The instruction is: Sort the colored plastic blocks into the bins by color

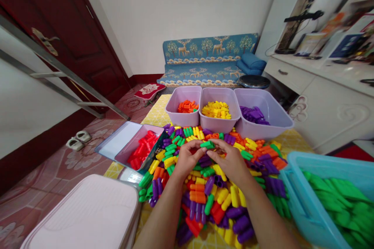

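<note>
While the left hand (188, 159) and the right hand (226, 160) meet over the mixed pile (198, 196), their fingertips grasp a green piece (207, 145) between them. Beyond the pile stand a tub of orange (182, 120) (one bit of green (195, 110) shows in it), a tub of yellow (216, 125) and a tub of purple (263, 131). A box of red (129, 148) sits to the left, a blue bin of green (309, 198) to the right.

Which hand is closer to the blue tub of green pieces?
Right. The right hand is to the left of the blue tub; the left hand is farther left.
</note>
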Motion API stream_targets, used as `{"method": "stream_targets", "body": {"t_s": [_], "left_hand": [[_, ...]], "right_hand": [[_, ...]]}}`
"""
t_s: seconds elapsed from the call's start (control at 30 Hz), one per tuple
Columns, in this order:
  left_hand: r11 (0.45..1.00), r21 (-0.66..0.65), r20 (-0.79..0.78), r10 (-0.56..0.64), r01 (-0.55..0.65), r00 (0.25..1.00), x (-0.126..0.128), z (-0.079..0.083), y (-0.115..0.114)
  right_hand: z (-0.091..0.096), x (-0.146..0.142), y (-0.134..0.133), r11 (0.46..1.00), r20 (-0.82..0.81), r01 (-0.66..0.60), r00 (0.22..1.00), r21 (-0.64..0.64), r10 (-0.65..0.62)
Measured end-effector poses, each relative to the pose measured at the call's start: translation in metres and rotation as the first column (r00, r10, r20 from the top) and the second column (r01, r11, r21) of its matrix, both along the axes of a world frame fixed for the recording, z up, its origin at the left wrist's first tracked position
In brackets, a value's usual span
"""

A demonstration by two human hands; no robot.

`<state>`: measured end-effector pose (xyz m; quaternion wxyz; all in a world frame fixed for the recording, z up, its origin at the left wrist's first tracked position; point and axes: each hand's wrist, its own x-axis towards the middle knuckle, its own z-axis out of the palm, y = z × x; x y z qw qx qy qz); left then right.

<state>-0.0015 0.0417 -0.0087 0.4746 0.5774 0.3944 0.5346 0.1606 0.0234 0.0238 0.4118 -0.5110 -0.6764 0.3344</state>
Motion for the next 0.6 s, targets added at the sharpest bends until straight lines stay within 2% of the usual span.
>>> {"method": "stream_targets", "body": {"t_s": [0.13, 0.2, 0.27, 0.33, 0.37, 0.4, 0.47, 0.5, 0.53, 0.6], "left_hand": [[0.999, 0.008, -0.093, -0.041, 0.042, 0.995, 0.001, 0.000, -0.003], [0.998, 0.008, -0.139, -0.065, 0.067, 0.988, 0.002, 0.000, -0.004], [0.996, 0.018, -0.176, -0.082, 0.087, 0.981, 0.003, 0.001, -0.004], [0.995, 0.022, -0.202, -0.089, 0.095, 0.975, 0.003, 0.002, -0.004], [0.995, 0.023, -0.215, -0.088, 0.096, 0.973, 0.003, 0.003, -0.004], [0.995, 0.025, -0.230, -0.088, 0.096, 0.969, 0.002, 0.003, -0.004], [0.995, 0.037, -0.265, -0.082, 0.096, 0.961, 0.002, 0.004, -0.004], [0.994, 0.045, -0.284, -0.081, 0.098, 0.955, 0.002, 0.004, -0.004], [0.994, 0.054, -0.302, -0.079, 0.100, 0.950, 0.002, 0.004, -0.004], [0.992, 0.072, -0.328, -0.071, 0.100, 0.942, 0.003, 0.003, -0.003]], "right_hand": [[0.006, 0.007, -0.003, 0.999, 0.223, 0.000, 0.975, 0.050, -0.011], [0.009, 0.013, -0.003, 0.999, 0.274, -0.011, 0.962, 0.034, 0.001], [0.015, 0.020, -0.004, 1.000, 0.173, 0.012, 0.985, 0.002, -0.012], [0.026, 0.026, -0.006, 0.982, -0.104, 0.180, 0.979, 0.051, -0.174], [0.032, 0.029, -0.007, 0.941, -0.291, 0.325, 0.913, 0.095, -0.286], [0.039, 0.033, -0.009, 0.858, -0.482, 0.496, 0.789, 0.135, -0.381], [0.051, 0.042, -0.014, 0.638, -0.766, 0.756, 0.495, 0.146, -0.411], [0.055, 0.048, -0.016, 0.565, -0.836, 0.816, 0.391, 0.121, -0.385], [0.058, 0.054, -0.018, 0.520, -0.878, 0.849, 0.315, 0.091, -0.360], [0.060, 0.067, -0.022, 0.542, -0.900, 0.839, 0.265, 0.039, -0.345]]}}
